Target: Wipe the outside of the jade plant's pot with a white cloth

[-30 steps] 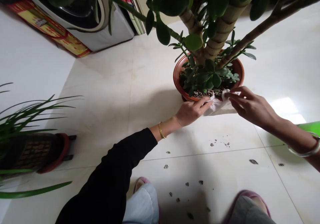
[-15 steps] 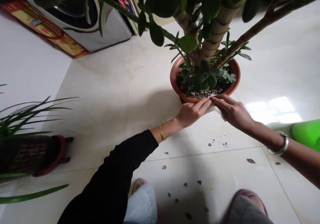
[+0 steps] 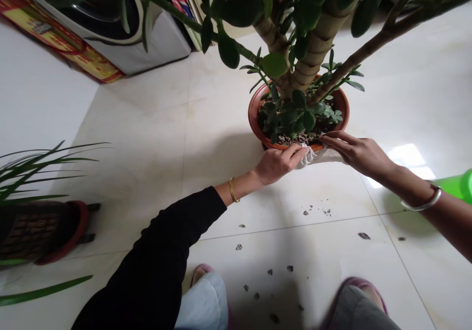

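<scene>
A jade plant with a thick trunk (image 3: 310, 67) and fleshy green leaves grows in a round reddish-brown pot (image 3: 254, 118). Crumpled at the pot's near rim is a thin white cloth (image 3: 307, 158); whether it is fabric or tissue I cannot tell. My left hand (image 3: 276, 165), with a gold bangle, pinches the cloth's left part just outside the rim. To its right my right hand (image 3: 363, 155), wearing a silver bangle, has its fingertips together on the rim, closed on the cloth's other part. Small stones and soil lie inside the pot beside my fingers.
Leaf bits and debris (image 3: 364, 236) are scattered over the pale tiled floor (image 3: 217, 123) before my feet. A long-leaved potted plant (image 3: 40, 226) stands left, a front-loading washing machine (image 3: 158, 45) at the back left. A bright green object (image 3: 455, 187) sits right.
My right hand has moved right along the rim, away from my left hand. More of the white cloth now shows between them. The whole view has shifted slightly.
</scene>
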`<state>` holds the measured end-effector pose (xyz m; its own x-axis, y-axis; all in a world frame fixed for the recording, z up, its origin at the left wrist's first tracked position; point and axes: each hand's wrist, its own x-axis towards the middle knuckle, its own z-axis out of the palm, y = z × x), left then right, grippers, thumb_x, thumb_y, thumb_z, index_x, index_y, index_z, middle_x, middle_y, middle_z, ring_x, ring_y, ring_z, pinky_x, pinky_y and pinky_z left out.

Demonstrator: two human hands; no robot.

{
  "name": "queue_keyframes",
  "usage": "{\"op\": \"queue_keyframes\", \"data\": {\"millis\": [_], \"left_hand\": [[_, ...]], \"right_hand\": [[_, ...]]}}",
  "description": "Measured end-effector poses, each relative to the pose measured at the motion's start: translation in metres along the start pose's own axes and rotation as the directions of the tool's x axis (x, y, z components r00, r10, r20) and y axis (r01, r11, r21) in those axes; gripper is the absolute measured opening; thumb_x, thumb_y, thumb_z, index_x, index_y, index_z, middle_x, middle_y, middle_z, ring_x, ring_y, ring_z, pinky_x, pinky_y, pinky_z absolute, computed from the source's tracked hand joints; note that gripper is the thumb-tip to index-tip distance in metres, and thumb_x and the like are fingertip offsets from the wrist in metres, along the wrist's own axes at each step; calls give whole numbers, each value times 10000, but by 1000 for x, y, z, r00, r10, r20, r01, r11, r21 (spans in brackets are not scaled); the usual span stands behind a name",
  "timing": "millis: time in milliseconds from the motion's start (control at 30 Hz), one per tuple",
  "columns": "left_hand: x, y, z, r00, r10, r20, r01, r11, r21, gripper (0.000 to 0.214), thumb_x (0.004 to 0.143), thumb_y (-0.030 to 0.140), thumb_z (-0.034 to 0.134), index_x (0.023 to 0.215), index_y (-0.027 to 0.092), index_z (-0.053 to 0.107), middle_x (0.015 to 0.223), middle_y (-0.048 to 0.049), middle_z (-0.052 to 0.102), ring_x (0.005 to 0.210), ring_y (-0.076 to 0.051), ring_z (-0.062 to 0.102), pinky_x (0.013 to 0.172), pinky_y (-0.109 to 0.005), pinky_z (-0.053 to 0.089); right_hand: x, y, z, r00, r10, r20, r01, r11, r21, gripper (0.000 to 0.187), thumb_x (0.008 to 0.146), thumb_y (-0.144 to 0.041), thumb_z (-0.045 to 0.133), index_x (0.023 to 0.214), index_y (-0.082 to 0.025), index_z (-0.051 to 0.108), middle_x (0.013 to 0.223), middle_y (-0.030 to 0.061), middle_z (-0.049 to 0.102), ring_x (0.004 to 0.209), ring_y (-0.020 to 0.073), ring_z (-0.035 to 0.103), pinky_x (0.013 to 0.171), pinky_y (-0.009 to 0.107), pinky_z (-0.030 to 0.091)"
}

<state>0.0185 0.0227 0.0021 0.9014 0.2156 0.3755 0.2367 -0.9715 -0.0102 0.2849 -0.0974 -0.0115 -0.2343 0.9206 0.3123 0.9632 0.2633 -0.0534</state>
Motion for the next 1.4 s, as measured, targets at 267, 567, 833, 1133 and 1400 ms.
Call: {"op": "queue_keyframes", "data": {"millis": [267,567,833,1133,1400], "left_hand": [[-20,-22,-9,992,99,-82,-88,987,132,422,1045,41,414,1296,183,722,1134,-37,820,589,-75,662,503,-235,440],[-43,-34,-11,997,45,-61,-32,980,195,467,1040,24,395,1350,193,700,1288,-52,784,627,-86,677,470,-258,410],[-27,-26,3,992,75,-105,-56,983,173,448,1081,89,341,1304,183,719,1144,-62,802,653,-85,661,502,-259,387],[-26,-34,1,992,89,-89,-72,981,177,430,1058,47,367,1233,197,729,1062,-47,788,654,-84,654,476,-265,320],[-29,-23,7,989,3,-151,4,999,46,377,1073,99,381,1276,161,693,1130,-84,784,758,-98,720,549,-224,459]], "right_hand": [[10,-39,11,997,-3,-81,7,999,46,516,970,-18,456,1423,-174,646,1315,119,733,894,194,772,639,281,604],[30,-77,18,994,45,-100,-41,998,41,460,1007,-71,444,1399,-162,666,1216,125,735,777,175,726,527,276,535],[36,-85,17,996,54,-69,-56,998,-41,447,1031,-124,450,1438,-164,629,1260,154,735,761,198,722,503,301,508],[9,-26,1,998,-15,-58,9,994,-111,511,990,-82,495,1460,-241,618,1324,111,748,915,222,763,582,293,573],[34,-80,17,992,44,-116,-34,996,86,429,1062,-173,442,1460,-190,602,1299,173,727,991,252,770,685,325,649]]}}
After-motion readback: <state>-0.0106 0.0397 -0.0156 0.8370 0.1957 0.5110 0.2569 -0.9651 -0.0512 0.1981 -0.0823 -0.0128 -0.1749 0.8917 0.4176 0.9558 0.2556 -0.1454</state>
